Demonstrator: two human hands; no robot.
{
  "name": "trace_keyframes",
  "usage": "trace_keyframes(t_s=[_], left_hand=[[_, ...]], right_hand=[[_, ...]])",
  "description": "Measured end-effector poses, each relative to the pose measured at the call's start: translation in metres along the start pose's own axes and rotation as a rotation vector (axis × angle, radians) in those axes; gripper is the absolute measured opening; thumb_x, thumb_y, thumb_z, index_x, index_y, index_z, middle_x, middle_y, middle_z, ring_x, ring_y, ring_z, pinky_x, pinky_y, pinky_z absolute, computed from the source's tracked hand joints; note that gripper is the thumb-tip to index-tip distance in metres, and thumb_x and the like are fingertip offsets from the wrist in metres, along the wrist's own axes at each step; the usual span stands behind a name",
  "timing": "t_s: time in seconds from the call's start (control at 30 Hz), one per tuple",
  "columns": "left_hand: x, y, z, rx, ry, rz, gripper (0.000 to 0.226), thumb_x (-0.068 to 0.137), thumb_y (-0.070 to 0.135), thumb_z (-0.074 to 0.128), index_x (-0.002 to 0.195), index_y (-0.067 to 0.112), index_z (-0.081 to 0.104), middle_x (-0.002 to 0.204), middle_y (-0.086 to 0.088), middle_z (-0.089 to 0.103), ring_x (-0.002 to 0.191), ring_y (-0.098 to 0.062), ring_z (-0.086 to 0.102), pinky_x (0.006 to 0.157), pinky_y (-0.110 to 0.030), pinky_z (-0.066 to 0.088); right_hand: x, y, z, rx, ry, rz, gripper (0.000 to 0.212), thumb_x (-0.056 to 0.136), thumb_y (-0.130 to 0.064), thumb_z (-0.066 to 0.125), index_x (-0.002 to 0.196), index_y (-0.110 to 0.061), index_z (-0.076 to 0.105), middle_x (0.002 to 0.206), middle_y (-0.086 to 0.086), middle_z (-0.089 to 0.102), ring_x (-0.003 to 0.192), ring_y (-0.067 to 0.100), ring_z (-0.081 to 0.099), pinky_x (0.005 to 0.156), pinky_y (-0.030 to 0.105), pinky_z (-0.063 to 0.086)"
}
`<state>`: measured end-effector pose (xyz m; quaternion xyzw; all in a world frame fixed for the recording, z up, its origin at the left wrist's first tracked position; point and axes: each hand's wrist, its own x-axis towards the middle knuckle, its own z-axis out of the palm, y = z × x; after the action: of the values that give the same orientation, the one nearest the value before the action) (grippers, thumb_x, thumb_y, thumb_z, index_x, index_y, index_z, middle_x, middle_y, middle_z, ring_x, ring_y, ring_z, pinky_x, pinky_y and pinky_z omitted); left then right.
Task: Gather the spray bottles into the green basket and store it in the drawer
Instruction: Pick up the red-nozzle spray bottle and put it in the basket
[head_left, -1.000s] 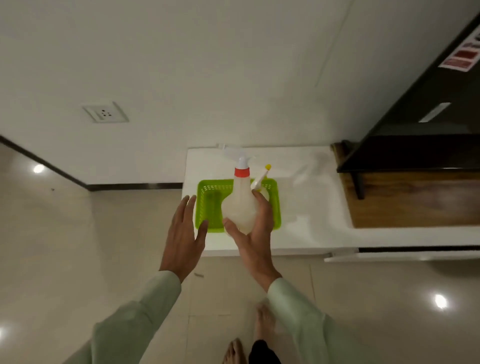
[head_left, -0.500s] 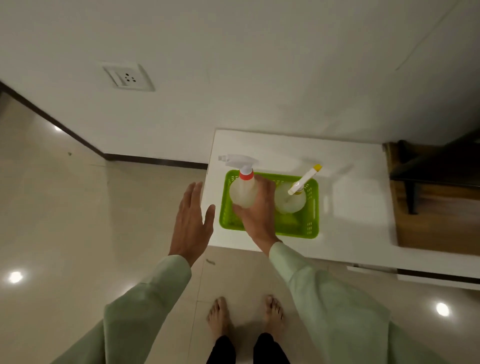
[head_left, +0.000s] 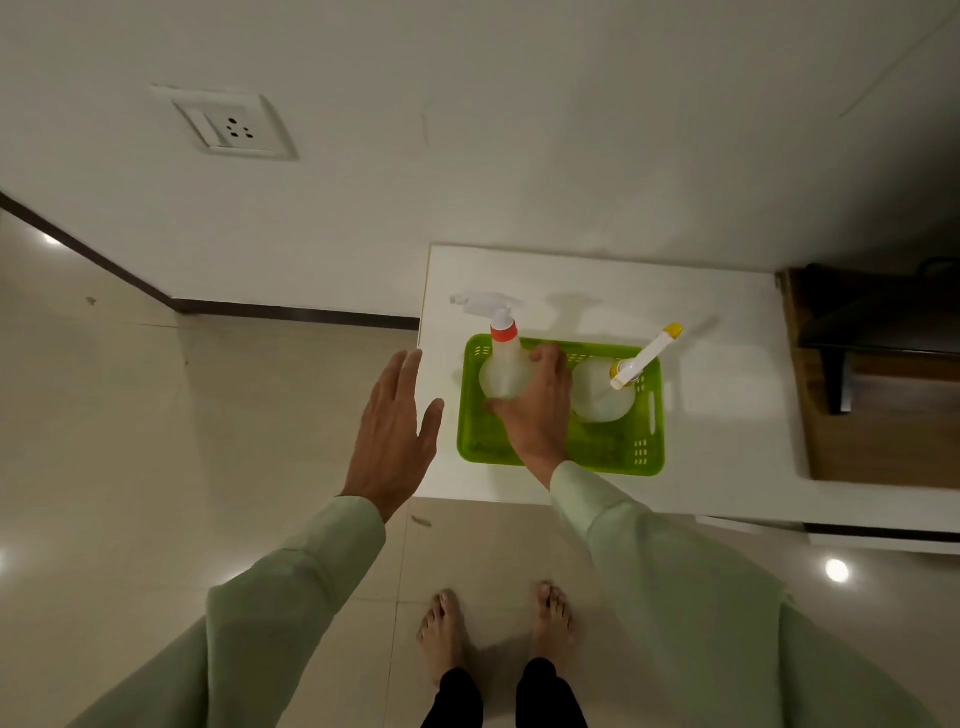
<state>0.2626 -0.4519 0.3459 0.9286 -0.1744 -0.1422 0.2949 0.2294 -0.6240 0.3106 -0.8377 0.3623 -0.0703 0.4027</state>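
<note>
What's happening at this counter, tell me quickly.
A person is loading spray bottles into a green basket on the white counter. The right hand has its grip on the orange-collared bottle, standing in the basket's left side. The yellow-tipped bottle stands beside it. The left hand hovers open, empty.

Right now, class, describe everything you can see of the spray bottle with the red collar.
The red-collared spray bottle has a rounded, translucent whitish plastic body, a red collar at the neck and a white trigger head pointing left. It stands upright in the left part of the green basket on the white counter. The right hand wraps its right side. Beside it stands a yellow-tipped bottle.
</note>
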Motion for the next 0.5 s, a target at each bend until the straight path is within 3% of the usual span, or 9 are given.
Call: trace_keyframes(t_s=[0.13,0.23,0.5], left_hand=[[-0.004,-0.006,0.003,-0.009,-0.022,0.007,0.060,0.103,0.037,0.041,0.155,0.021,0.016,0.165,-0.003,0.017,0.151,-0.020,0.017,0.116,-0.028,0.014],[-0.007,-0.007,0.004,-0.009,-0.028,0.004,0.060,0.103,0.037,0.042,0.155,0.021,0.016,0.165,-0.002,0.017,0.152,-0.020,0.018,0.116,-0.029,0.014],[-0.016,-0.006,-0.001,-0.018,-0.035,0.001,0.062,0.103,0.040,0.039,0.156,0.020,0.015,0.165,-0.003,0.014,0.152,-0.021,0.016,0.120,-0.035,0.017]], right_hand=[[-0.005,0.011,0.003,-0.078,-0.018,0.002,0.091,0.056,-0.007,0.087,0.135,-0.008,0.043,0.136,0.012,0.045,0.125,0.033,0.044,0.105,0.035,0.033],[-0.009,0.015,0.005,-0.081,-0.042,0.014,0.098,0.058,-0.010,0.090,0.143,-0.012,0.039,0.143,0.011,0.039,0.130,0.031,0.039,0.106,0.028,0.029],[-0.013,0.010,0.005,-0.010,-0.150,0.052,0.109,0.057,-0.022,0.096,0.146,-0.011,0.035,0.144,0.012,0.038,0.134,0.030,0.040,0.115,0.036,0.033]])
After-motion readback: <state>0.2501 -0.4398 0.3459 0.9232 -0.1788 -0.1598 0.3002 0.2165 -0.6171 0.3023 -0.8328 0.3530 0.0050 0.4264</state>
